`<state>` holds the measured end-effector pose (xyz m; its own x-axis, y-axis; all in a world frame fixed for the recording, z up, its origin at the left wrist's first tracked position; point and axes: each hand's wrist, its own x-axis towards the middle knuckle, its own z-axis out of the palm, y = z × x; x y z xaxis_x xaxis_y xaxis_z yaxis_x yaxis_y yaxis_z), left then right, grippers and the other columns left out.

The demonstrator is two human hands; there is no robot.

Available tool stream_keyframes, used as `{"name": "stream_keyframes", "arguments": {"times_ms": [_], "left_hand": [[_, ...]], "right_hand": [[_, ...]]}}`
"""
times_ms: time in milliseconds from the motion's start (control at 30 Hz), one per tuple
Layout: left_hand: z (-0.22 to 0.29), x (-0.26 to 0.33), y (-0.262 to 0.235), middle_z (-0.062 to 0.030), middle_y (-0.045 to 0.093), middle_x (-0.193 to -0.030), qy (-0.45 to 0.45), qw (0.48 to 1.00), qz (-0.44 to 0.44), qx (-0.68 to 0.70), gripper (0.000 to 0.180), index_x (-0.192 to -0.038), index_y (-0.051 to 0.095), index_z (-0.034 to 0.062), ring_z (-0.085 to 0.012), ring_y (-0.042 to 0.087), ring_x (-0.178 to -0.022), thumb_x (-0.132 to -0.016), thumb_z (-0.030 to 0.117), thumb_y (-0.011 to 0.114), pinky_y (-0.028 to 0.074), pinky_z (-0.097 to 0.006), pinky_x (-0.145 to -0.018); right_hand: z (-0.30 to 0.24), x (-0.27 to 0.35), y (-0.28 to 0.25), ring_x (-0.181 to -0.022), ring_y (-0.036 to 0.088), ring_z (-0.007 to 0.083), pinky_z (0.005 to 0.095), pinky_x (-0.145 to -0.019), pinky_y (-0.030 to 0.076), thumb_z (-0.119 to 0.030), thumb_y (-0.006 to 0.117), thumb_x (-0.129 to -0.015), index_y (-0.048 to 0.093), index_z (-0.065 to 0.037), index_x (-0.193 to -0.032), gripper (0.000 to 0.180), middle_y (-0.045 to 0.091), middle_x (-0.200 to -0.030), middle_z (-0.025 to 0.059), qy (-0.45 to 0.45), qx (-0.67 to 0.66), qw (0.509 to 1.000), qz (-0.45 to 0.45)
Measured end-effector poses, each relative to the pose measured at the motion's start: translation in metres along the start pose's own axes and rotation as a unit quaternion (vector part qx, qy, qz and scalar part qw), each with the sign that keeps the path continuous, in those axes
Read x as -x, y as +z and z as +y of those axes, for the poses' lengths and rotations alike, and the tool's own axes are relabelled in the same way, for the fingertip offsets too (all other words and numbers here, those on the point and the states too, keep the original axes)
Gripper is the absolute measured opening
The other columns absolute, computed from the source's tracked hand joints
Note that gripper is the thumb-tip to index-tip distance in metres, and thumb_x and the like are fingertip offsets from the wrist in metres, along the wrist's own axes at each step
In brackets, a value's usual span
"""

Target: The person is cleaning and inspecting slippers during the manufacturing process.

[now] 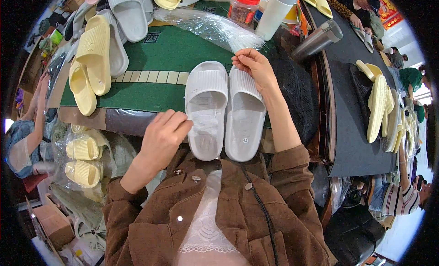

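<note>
A pair of light grey slide slippers lies side by side on the near edge of the green mat, toes pointing away from me: the left slipper (206, 115) and the right slipper (246, 124), which has a small round sticker on its heel. My right hand (255, 69) reaches over the right slipper's toe, thumb and fingers pinched at the tips of a fanned bundle of thin clear plastic strands (242, 37). It closes on a strand end there. My left hand (165, 137) is beside the left slipper, fingers curled; whatever they hold, if anything, is hidden.
Yellow slippers (93, 55) and grey slippers (129, 14) lie at the mat's left. A red-lidded jar (243, 9), white bottle (276, 14) and leaning steel tumbler (318, 39) stand at the back right. Bagged yellow slippers (84, 161) are lower left. Other people sit at both sides.
</note>
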<state>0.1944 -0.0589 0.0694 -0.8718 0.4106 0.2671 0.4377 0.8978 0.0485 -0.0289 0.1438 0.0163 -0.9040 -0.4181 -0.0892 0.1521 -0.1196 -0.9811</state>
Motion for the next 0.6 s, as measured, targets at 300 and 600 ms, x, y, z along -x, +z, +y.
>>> {"name": "stream_keyframes", "arguments": {"times_ms": [300,600], "left_hand": [[0.031,-0.008,0.029,-0.0098,0.057,-0.1,0.102,0.977,0.089,0.164,0.027,-0.097,0.057,-0.0004,-0.0237,0.06,-0.089,-0.071,0.007,0.057,0.051,-0.032,-0.076],[0.034,-0.022,0.043,-0.0103,0.055,-0.101,0.122,0.975,0.092,0.164,0.025,-0.095,0.054,-0.001,-0.0229,0.061,-0.089,-0.073,0.008,0.056,0.051,-0.031,-0.075]], "right_hand": [[0.002,-0.001,-0.001,-0.08,0.06,0.0091,0.0191,-0.074,0.048,-0.008,0.054,-0.091,0.06,-0.003,-0.098,0.01,0.064,-0.092,0.0059,-0.006,-0.009,1.0,-0.005],[0.001,0.0,0.0,-0.079,0.06,0.0089,0.0188,-0.073,0.048,-0.007,0.055,-0.091,0.06,-0.003,-0.098,0.01,0.063,-0.092,0.0058,-0.008,-0.007,1.0,-0.01]]}}
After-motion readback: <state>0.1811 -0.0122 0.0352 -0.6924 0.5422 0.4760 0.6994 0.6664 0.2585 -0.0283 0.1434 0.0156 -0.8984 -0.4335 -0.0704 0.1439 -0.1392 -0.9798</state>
